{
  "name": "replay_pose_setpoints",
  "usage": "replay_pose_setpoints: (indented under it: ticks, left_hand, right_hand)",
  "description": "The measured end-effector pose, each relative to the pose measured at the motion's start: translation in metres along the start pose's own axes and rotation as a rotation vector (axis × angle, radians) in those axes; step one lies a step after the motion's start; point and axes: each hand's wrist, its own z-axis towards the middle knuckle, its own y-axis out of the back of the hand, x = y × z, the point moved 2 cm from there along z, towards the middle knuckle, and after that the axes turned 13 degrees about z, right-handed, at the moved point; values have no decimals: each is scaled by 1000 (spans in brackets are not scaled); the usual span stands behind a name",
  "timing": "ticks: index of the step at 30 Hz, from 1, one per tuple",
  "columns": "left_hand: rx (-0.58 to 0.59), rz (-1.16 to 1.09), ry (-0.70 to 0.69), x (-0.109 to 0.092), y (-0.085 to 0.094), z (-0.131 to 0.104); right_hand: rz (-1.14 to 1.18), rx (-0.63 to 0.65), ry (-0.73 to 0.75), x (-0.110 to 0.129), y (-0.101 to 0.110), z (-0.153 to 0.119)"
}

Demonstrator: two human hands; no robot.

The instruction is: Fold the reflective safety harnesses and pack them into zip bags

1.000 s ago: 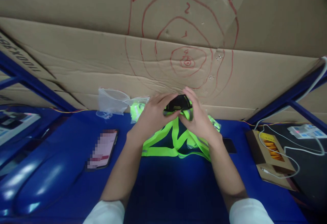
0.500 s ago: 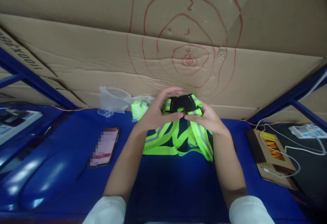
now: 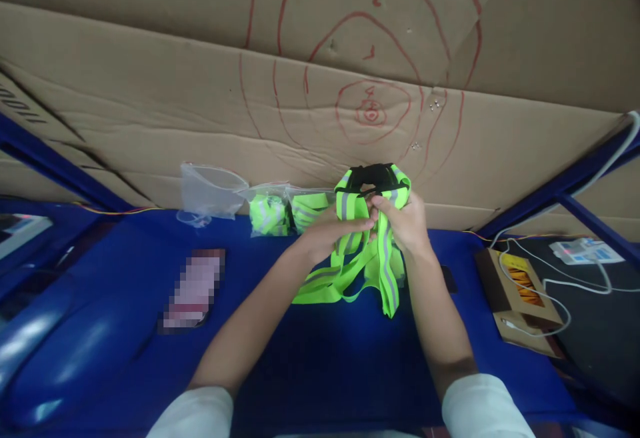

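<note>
A neon-yellow reflective harness [image 3: 387,245] with grey stripes and black trim is held up in front of me, its loose straps trailing down onto the blue table [image 3: 325,365]. My left hand [image 3: 327,231] grips it from the left, thumb along the straps, other fingers partly hidden behind them. My right hand [image 3: 410,221] closes on the opposite side, thumb pressed on a strap. Both thumbs come near each other at the middle, below the black upper part [image 3: 373,175]. Behind my left hand stand two clear bags with folded neon straps, a left bag [image 3: 269,215] and a right bag [image 3: 307,210].
An empty-looking clear zip bag [image 3: 213,191] leans on the cardboard wall [image 3: 150,105], which bears a red hand-drawn target. A phone [image 3: 195,291] lies on the left. To the right are an opened cardboard box [image 3: 523,298], a white cable [image 3: 570,285] and a dark flat object [image 3: 449,279].
The harness has been raised and turned, with its straps now hanging more vertically. My left hand has shifted right and lower, uncovering the second bag of neon straps.
</note>
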Motion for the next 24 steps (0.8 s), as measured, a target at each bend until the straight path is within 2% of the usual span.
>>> replay_pose_setpoints:
  ticks: [3, 5, 8, 9, 13, 17, 20, 24]
  left_hand:
    - [100, -86, 39, 3, -2, -2]
    - [129, -56, 40, 7, 0, -3]
    - [11, 89, -25, 13, 9, -1]
    - [9, 105, -32, 14, 12, 0]
    - [125, 41, 0, 18, 27, 4]
    - [79, 37, 20, 19, 34, 7]
    - [26, 46, 27, 19, 29, 7]
    - [-117, 28, -13, 15, 22, 3]
  right_hand:
    - [-54, -42, 105, 4, 0, 1]
    - [-77, -44, 146, 6, 0, 1]
    - [-39, 22, 128, 7, 1, -1]
    - [-29, 54, 110, 7, 2, -2]
    - [-11, 134, 23, 6, 11, -4]
    - [109, 138, -17, 4, 18, -2]
    - [101, 95, 30, 4, 16, 1]
    - [70, 9, 61, 2, 10, 3]
